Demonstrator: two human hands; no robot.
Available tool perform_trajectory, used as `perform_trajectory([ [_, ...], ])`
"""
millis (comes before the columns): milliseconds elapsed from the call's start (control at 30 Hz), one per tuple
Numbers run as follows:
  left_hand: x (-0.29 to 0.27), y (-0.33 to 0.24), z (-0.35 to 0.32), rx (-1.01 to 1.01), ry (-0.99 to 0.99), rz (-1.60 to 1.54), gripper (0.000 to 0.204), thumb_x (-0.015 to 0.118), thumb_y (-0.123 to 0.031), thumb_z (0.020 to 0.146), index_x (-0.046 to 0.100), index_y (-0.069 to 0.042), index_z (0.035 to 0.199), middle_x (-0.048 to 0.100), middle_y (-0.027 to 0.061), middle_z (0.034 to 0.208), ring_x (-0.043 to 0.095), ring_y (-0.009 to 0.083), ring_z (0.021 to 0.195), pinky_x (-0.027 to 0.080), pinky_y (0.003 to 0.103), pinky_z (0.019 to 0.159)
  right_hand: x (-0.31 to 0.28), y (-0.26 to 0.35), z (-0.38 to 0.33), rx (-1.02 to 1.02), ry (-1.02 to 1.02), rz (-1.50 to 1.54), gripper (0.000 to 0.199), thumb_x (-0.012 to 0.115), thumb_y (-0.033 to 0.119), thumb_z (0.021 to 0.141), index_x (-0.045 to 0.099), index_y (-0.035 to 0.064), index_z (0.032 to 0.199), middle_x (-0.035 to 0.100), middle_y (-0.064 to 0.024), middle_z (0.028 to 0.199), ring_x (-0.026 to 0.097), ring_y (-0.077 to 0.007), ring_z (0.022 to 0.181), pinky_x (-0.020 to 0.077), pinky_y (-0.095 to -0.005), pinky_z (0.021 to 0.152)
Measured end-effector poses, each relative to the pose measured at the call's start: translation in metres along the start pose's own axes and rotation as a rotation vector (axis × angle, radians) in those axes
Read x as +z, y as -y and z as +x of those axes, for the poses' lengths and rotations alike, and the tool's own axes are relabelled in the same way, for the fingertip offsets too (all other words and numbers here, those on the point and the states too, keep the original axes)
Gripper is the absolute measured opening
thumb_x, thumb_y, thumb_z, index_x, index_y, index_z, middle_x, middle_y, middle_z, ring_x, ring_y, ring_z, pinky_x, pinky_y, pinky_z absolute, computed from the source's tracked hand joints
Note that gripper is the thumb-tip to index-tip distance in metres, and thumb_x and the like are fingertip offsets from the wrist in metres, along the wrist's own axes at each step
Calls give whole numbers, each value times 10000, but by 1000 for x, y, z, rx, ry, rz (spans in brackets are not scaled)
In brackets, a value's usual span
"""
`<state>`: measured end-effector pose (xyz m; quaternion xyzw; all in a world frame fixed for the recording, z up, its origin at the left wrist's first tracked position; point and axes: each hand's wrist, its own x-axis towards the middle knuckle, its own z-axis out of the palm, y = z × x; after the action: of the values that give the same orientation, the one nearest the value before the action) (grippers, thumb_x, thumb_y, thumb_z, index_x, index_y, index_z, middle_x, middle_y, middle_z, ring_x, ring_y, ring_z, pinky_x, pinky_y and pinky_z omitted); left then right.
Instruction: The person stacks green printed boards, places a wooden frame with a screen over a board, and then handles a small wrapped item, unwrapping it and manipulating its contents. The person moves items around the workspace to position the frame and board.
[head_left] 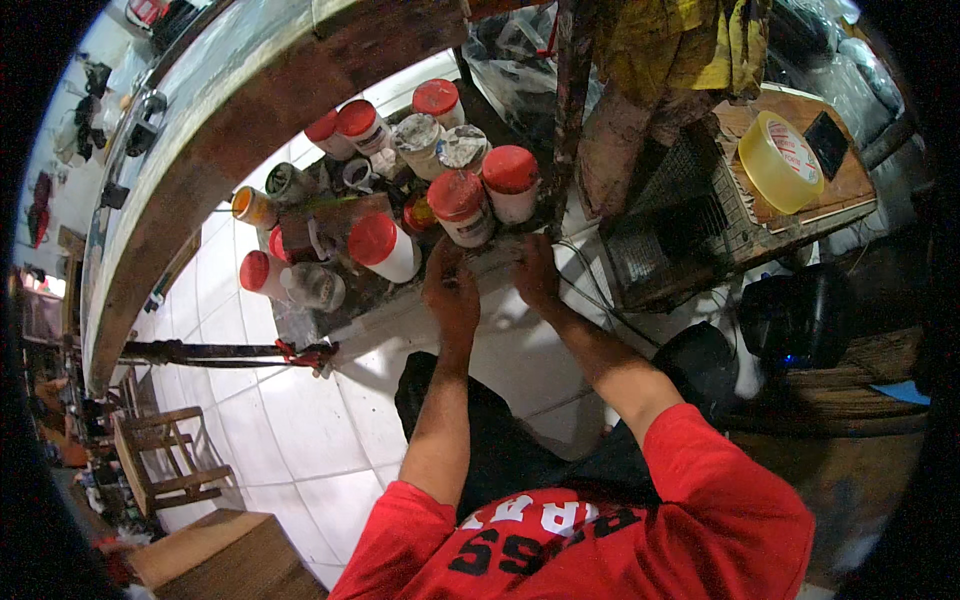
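My left hand is closed at the near edge of a low, dirty board crowded with jars. To its right, my right hand has its fingers curled in at the same edge. Whatever either hand grips is too dim to make out. Just beyond them stand a white jar with a smudged red lid and another red-lidded jar. A white tub with a red lid leans to the left of my left hand. Several more jars are behind, including two with whitish, stained tops.
A worn wooden-topped box with mesh sides stands at the right, bearing a roll of clear yellowish tape. Stained cloths hang beside it. Overhead at the left curves a table edge. A wooden chair stands on the tiled floor.
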<state>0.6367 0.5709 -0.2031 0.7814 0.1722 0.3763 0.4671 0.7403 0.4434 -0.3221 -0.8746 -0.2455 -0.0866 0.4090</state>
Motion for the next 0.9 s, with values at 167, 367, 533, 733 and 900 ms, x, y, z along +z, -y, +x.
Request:
perform_trajectory([
  [167, -6, -2, -1, -46, -2, 95, 441, 593, -13, 902, 556, -3, 1341, 708, 167, 1072, 703, 241, 942, 554, 356, 760, -46, -34, 20, 227, -218, -222, 508, 680, 84, 829, 501, -13, 1295, 520, -260, 1269, 561, -439, 1131, 497, -506, 897],
  [367, 3, -8, 2, -69, 20, 20, 430, 606, -19, 892, 568, 8, 1320, 704, 147, 995, 695, 231, 897, 553, 361, 746, -90, -15, 59, 365, 97, -556, 586, 725, 152, 781, 519, -55, 1289, 564, -272, 1251, 614, -437, 1080, 531, -489, 890],
  [533, 14, -1, 2, 3, -14, 74, 433, 576, -41, 939, 498, 17, 1361, 635, 181, 1148, 648, 269, 1009, 520, 385, 854, -104, 5, 61, 364, 350, -459, 579, 726, 130, 750, 553, -19, 1282, 559, -228, 1302, 612, -388, 1096, 516, -475, 904],
  [733, 23, -4, 8, -186, -260, -184, 476, 484, -124, 1021, 326, 18, 1447, 419, 209, 1392, 477, 303, 1218, 393, 422, 1042, -82, 37, 43, -169, -74, 177, 539, 731, 26, 807, 480, 11, 1283, 511, -191, 1227, 584, -336, 1091, 512, -428, 869],
  [900, 16, -11, 7, -151, -252, -109, 459, 481, -187, 1037, 362, 35, 1421, 445, 195, 1309, 479, 299, 1178, 405, 424, 1002, -94, 40, 31, -62, -36, 536, 563, 754, 98, 863, 431, 23, 1319, 551, -129, 1202, 589, -216, 1081, 509, -343, 901],
])
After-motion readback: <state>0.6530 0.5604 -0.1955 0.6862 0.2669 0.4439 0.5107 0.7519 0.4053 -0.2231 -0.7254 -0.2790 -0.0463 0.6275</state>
